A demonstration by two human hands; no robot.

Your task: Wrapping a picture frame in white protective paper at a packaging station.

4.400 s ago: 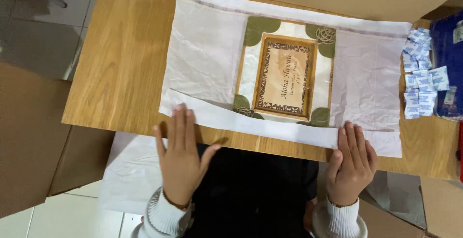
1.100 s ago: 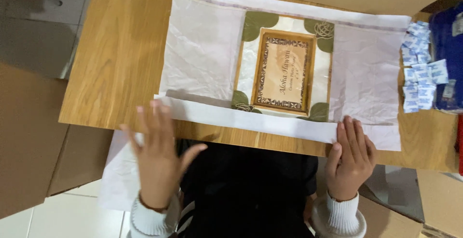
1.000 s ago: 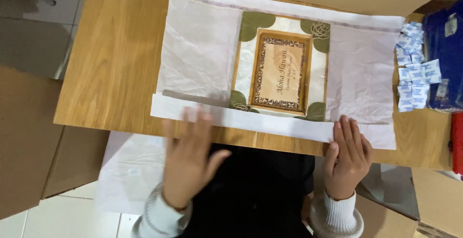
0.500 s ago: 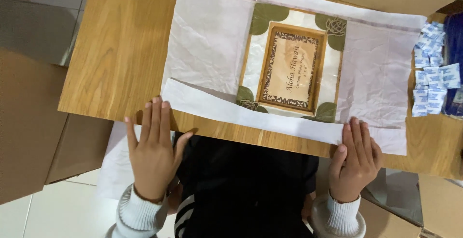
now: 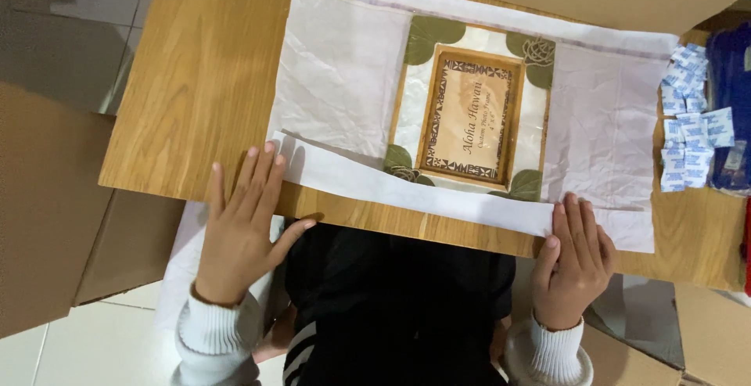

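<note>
Paper [image 5: 344, 81] lies spread over the table [image 5: 195, 65], its near strip folded along the front edge, a frame [image 5: 469, 116] at its middle; left hand [image 5: 242, 229] and right hand [image 5: 575, 257] rest open, flat at that edge

One picture frame [image 5: 472, 116], one sheet of white wrapping paper [image 5: 344, 81], one wooden bench [image 5: 195, 73], two hands, left hand [image 5: 241, 229], right hand [image 5: 575, 257], a pile of small white-and-blue packets [image 5: 688, 120], too many to count
</note>
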